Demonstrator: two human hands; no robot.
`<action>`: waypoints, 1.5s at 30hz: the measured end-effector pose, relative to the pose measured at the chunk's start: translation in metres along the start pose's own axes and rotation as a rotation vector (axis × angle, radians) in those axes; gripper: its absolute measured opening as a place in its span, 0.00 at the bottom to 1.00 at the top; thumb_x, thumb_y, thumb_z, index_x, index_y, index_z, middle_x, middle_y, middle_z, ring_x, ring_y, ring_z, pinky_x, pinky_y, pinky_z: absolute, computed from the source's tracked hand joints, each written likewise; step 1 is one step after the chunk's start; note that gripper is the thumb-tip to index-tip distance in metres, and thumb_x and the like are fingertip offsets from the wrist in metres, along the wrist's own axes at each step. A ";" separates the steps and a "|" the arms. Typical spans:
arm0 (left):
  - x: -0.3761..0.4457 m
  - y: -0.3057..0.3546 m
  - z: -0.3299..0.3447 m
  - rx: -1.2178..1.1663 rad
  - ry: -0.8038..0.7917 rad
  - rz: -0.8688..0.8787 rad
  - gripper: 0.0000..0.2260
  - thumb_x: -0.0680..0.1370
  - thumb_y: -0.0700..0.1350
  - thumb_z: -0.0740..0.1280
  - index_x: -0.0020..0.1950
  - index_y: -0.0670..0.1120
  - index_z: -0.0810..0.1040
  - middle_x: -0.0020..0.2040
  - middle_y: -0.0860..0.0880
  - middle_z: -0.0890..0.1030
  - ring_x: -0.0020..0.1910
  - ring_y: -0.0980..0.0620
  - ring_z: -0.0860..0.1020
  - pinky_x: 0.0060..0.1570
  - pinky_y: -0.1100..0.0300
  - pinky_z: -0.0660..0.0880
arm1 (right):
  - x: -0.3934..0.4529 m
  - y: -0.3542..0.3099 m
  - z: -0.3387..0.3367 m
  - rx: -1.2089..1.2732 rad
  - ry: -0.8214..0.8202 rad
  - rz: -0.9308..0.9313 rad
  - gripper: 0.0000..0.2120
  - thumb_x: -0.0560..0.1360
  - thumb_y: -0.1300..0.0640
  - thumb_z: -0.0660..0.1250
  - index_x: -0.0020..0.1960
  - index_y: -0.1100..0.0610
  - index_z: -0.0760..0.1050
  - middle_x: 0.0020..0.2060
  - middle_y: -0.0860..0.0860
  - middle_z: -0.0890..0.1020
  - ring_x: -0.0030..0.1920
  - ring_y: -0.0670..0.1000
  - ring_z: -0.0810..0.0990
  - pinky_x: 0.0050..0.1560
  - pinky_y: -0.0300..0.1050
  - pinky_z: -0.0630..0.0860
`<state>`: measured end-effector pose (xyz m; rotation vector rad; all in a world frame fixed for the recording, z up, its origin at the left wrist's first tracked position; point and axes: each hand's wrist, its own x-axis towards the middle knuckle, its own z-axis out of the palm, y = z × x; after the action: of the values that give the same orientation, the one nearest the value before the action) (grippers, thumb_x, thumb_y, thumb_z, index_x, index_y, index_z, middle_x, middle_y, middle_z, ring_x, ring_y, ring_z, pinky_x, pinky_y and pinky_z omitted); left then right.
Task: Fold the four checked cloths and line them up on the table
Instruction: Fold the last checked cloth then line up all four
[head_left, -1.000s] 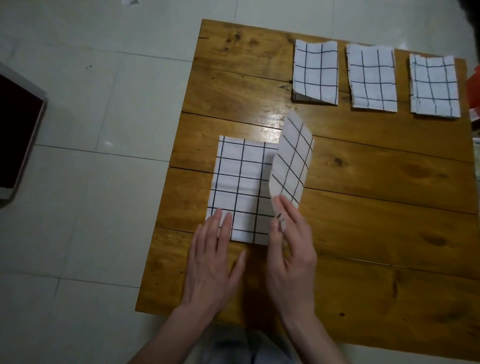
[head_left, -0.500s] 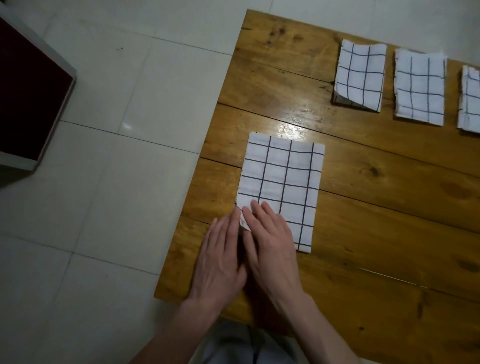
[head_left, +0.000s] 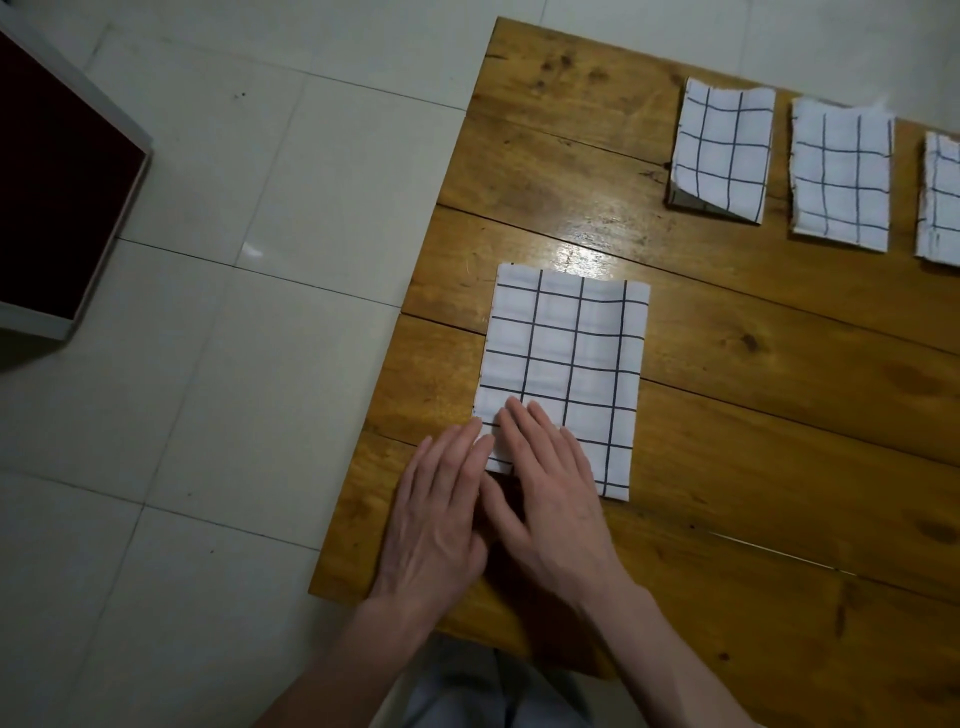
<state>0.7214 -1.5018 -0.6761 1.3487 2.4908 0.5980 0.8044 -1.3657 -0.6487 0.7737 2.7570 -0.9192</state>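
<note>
on the folded cloth (head_left: 566, 358), both flat hands (head_left: 545, 488)

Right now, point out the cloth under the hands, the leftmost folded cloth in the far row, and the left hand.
cloth under the hands (head_left: 566, 358), head view, its middle.
leftmost folded cloth (head_left: 719, 148), head view, top layer.
left hand (head_left: 439, 519), head view, its back.

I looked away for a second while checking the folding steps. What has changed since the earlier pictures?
The right hand laid the raised half of the near cloth over to the left and let go; the cloth now lies flat, folded. Both hands, the left hand included, rest flat at its near left corner. The three folded cloths along the far edge stayed put.
</note>
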 end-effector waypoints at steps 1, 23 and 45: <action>0.000 0.000 0.000 0.010 -0.017 0.022 0.38 0.74 0.40 0.70 0.83 0.45 0.59 0.81 0.45 0.65 0.82 0.47 0.61 0.82 0.47 0.55 | -0.001 0.002 -0.003 0.021 0.007 -0.008 0.32 0.85 0.38 0.49 0.85 0.49 0.51 0.84 0.43 0.52 0.82 0.41 0.43 0.83 0.51 0.45; 0.033 0.013 0.001 0.276 -0.125 -0.025 0.31 0.86 0.59 0.50 0.86 0.46 0.49 0.86 0.43 0.49 0.85 0.45 0.47 0.82 0.40 0.54 | -0.013 0.072 -0.048 -0.401 0.083 0.198 0.27 0.86 0.39 0.52 0.81 0.51 0.63 0.76 0.57 0.69 0.74 0.59 0.70 0.69 0.58 0.72; 0.031 0.014 -0.001 0.293 -0.196 0.209 0.33 0.86 0.58 0.52 0.86 0.43 0.50 0.86 0.43 0.49 0.85 0.45 0.48 0.81 0.45 0.52 | -0.060 0.068 -0.013 -0.397 0.111 0.023 0.33 0.86 0.39 0.50 0.85 0.54 0.49 0.84 0.53 0.50 0.84 0.54 0.48 0.80 0.59 0.52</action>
<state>0.7151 -1.4693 -0.6692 1.6966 2.3617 0.1297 0.8907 -1.3374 -0.6573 0.7991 2.8779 -0.3109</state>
